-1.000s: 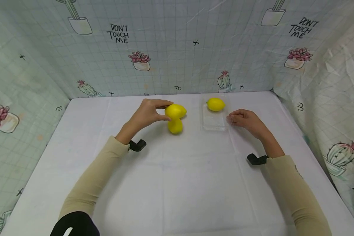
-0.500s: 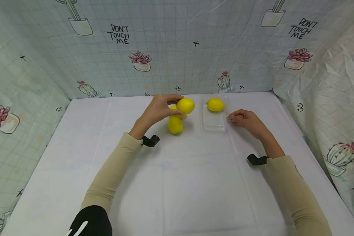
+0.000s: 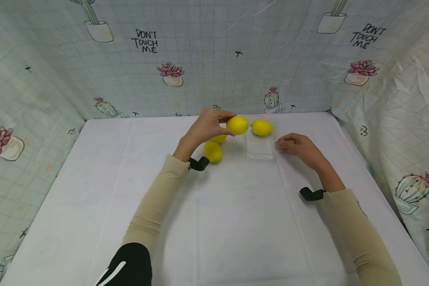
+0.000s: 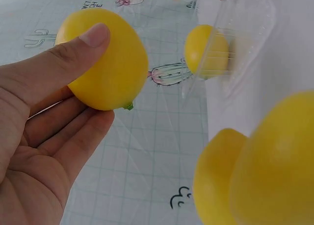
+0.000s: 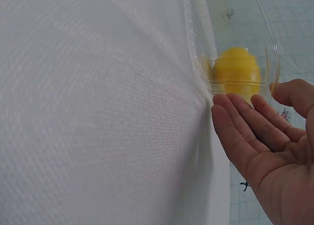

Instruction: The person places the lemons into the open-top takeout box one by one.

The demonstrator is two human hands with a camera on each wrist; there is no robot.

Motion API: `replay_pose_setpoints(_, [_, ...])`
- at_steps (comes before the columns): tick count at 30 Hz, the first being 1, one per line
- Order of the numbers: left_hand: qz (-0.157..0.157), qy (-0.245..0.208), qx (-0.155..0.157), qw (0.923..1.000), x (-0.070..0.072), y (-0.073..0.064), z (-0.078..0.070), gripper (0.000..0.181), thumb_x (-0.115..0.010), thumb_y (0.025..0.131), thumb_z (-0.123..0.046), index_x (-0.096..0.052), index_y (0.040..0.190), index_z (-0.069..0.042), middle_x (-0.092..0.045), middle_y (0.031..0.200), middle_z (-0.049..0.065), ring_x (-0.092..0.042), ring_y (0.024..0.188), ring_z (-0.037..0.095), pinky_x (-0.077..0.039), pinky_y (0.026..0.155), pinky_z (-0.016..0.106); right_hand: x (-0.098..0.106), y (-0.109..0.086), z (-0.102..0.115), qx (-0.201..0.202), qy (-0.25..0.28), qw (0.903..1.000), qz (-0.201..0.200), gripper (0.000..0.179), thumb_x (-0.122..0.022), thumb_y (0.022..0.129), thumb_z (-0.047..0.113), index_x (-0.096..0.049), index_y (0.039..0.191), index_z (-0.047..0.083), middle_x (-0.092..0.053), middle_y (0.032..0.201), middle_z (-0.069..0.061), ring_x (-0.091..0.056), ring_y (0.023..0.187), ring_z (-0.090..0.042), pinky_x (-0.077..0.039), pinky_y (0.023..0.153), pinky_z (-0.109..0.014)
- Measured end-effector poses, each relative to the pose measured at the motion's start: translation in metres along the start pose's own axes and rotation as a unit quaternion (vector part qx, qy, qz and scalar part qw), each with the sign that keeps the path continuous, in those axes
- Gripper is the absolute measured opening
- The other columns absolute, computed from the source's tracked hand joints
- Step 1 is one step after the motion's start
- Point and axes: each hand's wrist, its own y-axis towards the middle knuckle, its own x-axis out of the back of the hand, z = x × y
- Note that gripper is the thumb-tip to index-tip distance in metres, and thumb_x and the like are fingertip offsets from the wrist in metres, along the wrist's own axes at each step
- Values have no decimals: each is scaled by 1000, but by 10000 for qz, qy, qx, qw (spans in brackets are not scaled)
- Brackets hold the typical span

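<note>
My left hand (image 3: 208,129) grips a yellow lemon (image 3: 237,125) between thumb and fingers. In the left wrist view, the thumb (image 4: 93,36) lies across the held lemon (image 4: 115,68), whose green stem end points down. A clear plastic tray (image 3: 259,151) stands to the right of that lemon, with another lemon (image 3: 261,127) in its far part. At the tray's right side is my right hand (image 3: 296,149). The right wrist view shows its fairly straight fingers (image 5: 235,122) against the tray wall (image 5: 267,53), with the thumb by the rim.
Two more lemons lie on the white-covered table (image 3: 236,222) beneath and beside the left hand: a nearer one (image 3: 212,151) and one partly hidden (image 3: 219,139). A cloth printed with cacti (image 3: 207,59) hangs behind the table and along both sides.
My left hand has picked up a lemon from beside the other two and carried it right, toward the tray. The right hand stays at the tray's side.
</note>
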Motion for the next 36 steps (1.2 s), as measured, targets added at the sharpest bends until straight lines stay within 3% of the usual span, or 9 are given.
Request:
replay_pose_setpoints(3, [-151,-77,-105,9998,-5,9,-1,55,-87,81,-22,-69,131,-6,-70,127,8,-68,114,20,-55,99,29,1,-1,0,0,-2,10000,-6,51,-56,106,36,-52,138,-3,-60,139,-22,-63,119,-24,-54,96,-21])
replay_pose_setpoints(9, [-260,-453,-19,9986,-17,28,-3,52,-87,81,-19,-70,128,-5,-69,127,7,-66,115,18,-53,97,19,1,-1,-1,-13,-9,10000,9,51,-55,106,37,-51,139,-3,-59,140,-21,-62,120,-23,-54,97,-22])
replay_pose_setpoints(16, [-126,-348,599,9975,-21,54,-7,56,-88,80,-21,-69,132,-10,-68,130,2,-64,117,15,-51,102,23,1,-1,-3,29,-3,10000,-1,52,-56,106,37,-52,138,-3,-59,140,-22,-63,118,-20,-54,97,-22])
replay_pose_setpoints(21, [77,-332,1008,9943,-27,74,-9,56,-88,81,-21,-69,133,-12,-70,127,1,-65,112,13,-52,98,22,2,1,-4,30,-26,10000,-23,51,-55,106,37,-51,139,-3,-59,141,-21,-64,119,-20,-54,96,-22])
replay_pose_setpoints(29, [295,378,1243,9911,-47,91,-10,44,-86,84,-23,-74,122,-5,-74,116,5,-65,98,16,-55,90,23,2,3,-6,3,13,10000,-55,50,-55,106,36,-51,139,-2,-59,141,-20,-62,122,-26,-54,99,-27])
replay_pose_setpoints(36, [518,724,1365,9866,-57,95,0,47,-87,83,-22,-72,122,-1,-71,116,8,-63,98,18,-55,90,25,2,2,-6,99,45,9999,-2,49,-55,106,35,-52,138,-3,-60,139,-21,-64,120,-23,-54,99,-26])
